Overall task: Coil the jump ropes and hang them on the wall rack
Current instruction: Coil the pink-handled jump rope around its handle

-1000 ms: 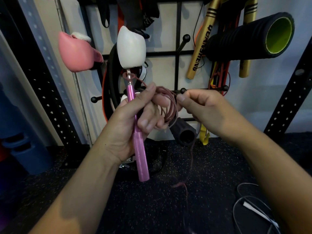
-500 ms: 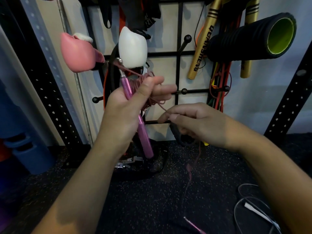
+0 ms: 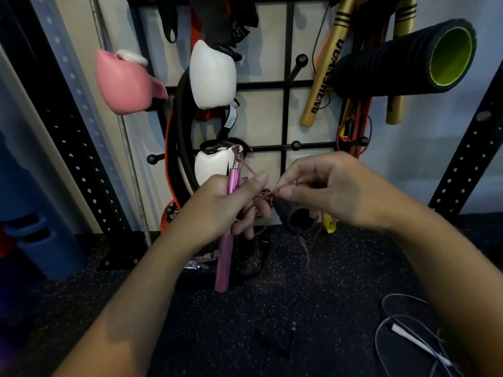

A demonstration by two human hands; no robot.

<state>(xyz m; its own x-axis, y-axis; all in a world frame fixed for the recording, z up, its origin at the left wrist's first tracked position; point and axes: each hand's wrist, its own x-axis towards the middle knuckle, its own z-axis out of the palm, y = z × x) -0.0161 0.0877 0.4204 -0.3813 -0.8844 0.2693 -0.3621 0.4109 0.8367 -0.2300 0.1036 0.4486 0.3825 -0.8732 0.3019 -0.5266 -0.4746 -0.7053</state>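
Left hand (image 3: pixel 217 210) grips the stiff pink handle (image 3: pixel 230 219) and gathered loops; right hand (image 3: pixel 334 191) pinches the thin, limp, springy cord (image 3: pixel 268 193). Loops likely slip unless pinched together.

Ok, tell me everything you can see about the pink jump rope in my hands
The pink jump rope has a slim, metallic-looking pink handle, nearly upright, with a silvery swivel at its top. The left hand grips the handle mid-length, with thin reddish cord loops gathered at its fingers. The right hand pinches a strand of that cord beside them. More cord hangs down toward the dark speckled floor. Its second handle isn't clearly visible.
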